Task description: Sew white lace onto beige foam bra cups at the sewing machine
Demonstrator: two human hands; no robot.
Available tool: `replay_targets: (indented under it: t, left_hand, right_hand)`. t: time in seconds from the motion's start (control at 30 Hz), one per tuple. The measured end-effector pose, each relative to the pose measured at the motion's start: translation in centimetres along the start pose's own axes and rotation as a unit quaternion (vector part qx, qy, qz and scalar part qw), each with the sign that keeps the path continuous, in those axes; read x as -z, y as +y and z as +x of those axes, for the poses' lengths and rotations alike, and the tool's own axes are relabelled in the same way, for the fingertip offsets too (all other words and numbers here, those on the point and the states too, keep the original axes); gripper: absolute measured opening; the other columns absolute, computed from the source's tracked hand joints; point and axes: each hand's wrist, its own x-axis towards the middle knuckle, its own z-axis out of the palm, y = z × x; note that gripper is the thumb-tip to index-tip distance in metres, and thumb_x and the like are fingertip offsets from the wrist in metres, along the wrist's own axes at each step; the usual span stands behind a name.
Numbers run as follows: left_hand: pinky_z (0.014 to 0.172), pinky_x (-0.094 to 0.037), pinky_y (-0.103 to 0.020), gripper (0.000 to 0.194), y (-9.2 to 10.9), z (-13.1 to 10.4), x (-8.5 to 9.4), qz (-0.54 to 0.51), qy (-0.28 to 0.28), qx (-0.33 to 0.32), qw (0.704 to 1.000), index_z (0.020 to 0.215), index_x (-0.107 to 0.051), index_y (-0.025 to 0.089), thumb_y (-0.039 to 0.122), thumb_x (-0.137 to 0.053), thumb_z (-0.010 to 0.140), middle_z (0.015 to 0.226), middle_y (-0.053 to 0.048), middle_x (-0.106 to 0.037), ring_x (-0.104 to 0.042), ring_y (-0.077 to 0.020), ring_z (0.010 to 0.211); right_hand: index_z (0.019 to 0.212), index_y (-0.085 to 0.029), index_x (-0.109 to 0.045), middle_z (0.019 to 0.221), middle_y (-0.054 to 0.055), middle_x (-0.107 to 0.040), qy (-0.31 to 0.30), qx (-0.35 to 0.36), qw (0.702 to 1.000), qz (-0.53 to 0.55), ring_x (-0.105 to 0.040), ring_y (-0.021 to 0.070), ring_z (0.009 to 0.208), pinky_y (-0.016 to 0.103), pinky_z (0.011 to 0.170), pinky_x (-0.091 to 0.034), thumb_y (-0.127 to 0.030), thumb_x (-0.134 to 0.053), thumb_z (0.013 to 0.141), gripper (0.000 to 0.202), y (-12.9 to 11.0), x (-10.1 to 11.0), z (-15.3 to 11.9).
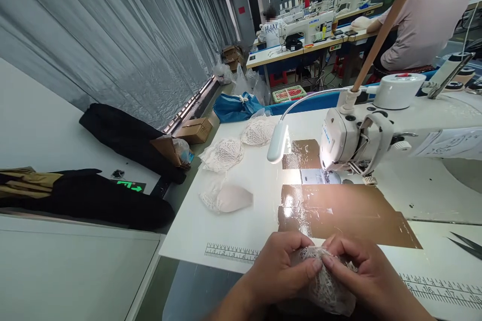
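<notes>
A white lace piece [327, 286] is pinched between my two hands at the front edge of the sewing table [259, 220]. My left hand [282, 266] grips its left side with thumb and forefinger. Close beside it, my right hand [361, 266] holds the lace the same way, the thumb tips almost meeting. The lower part of the lace hangs below the fingers. Beyond my hands stands a white sewing machine [339, 135], its needle area lit by a small lamp [277, 143].
Two rounded lace pieces [226, 153] lie at the table's far left, with a smooth beige cup-shaped piece [235, 198] nearer. Scissors [467, 246] rest at right. Brown tape [346, 210] covers part of the tabletop. A seated person [429, 25] is at the back right.
</notes>
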Motion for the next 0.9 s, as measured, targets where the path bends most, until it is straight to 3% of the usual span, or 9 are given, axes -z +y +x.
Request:
replay_targets:
  t: [0.23,0.37,0.57,0.77,0.83,0.9]
  left_hand:
    - [0.055,-0.033,-0.021,0.022,0.0,0.9,-0.5,0.008,0.008,0.026,1.000,0.076,-0.059,0.011,0.032,-0.062,0.077,0.065,0.001,-0.047,-0.040,-0.0097,0.061]
    - [0.055,-0.031,-0.020,0.024,-0.1,1.2,-0.8,-0.005,-0.012,0.021,1.000,0.074,-0.055,0.012,0.033,-0.064,0.078,0.065,0.002,-0.046,-0.039,-0.0090,0.062]
    - [0.058,-0.035,-0.020,0.037,-0.3,1.7,-0.7,-0.192,-0.081,0.049,0.977,0.083,-0.058,0.011,0.041,-0.076,0.071,0.068,0.001,-0.051,-0.042,-0.0078,0.060]
    - [0.051,-0.033,-0.019,0.043,-0.7,3.0,-2.2,-0.275,-0.017,0.099,0.956,0.066,-0.053,0.012,0.044,-0.081,0.063,0.056,0.002,-0.050,-0.042,-0.0064,0.050]
    - [0.049,-0.033,-0.020,0.044,-0.5,3.1,-1.6,-0.312,0.021,0.111,0.944,0.065,-0.050,0.014,0.044,-0.082,0.061,0.055,0.002,-0.051,-0.043,-0.0066,0.048]
    - [0.051,-0.037,-0.021,0.042,0.2,3.0,0.1,-0.310,0.078,0.091,0.943,0.069,-0.051,0.014,0.046,-0.079,0.063,0.057,0.001,-0.054,-0.047,-0.0090,0.049]
  right_hand:
    - [0.088,-0.021,-0.061,0.077,0.000,-0.059,-0.031,-0.035,0.999,-0.027,-0.053,0.0156,0.070,0.025,0.062,-0.043,-0.048,-0.056,0.086,0.027,-0.5,1.4,0.2]
    - [0.070,-0.019,-0.056,0.063,-0.002,-0.051,-0.044,-0.036,0.997,-0.048,-0.043,0.0126,0.059,0.024,0.054,-0.035,-0.047,-0.051,0.089,0.034,-1.0,1.6,0.4]
    - [0.067,-0.019,-0.053,0.061,-0.003,-0.045,-0.031,-0.066,0.997,0.033,-0.038,0.0116,0.058,0.023,0.053,-0.030,-0.051,-0.057,0.083,0.037,-1.4,2.3,0.2]
    - [0.068,-0.018,-0.056,0.061,-0.004,-0.045,-0.012,-0.088,0.991,0.103,-0.038,0.0105,0.057,0.022,0.052,-0.031,-0.056,-0.061,0.079,0.039,-0.6,2.4,0.8]
    - [0.073,-0.019,-0.061,0.066,-0.002,-0.053,0.015,-0.078,0.993,0.091,-0.046,0.0126,0.061,0.024,0.056,-0.038,-0.056,-0.061,0.078,0.038,-0.5,2.9,0.9]
    - [0.082,-0.020,-0.066,0.078,0.003,-0.062,0.072,-0.080,0.991,0.081,-0.056,0.0175,0.073,0.027,0.066,-0.046,-0.056,-0.061,0.077,0.037,-0.3,3.9,0.7]
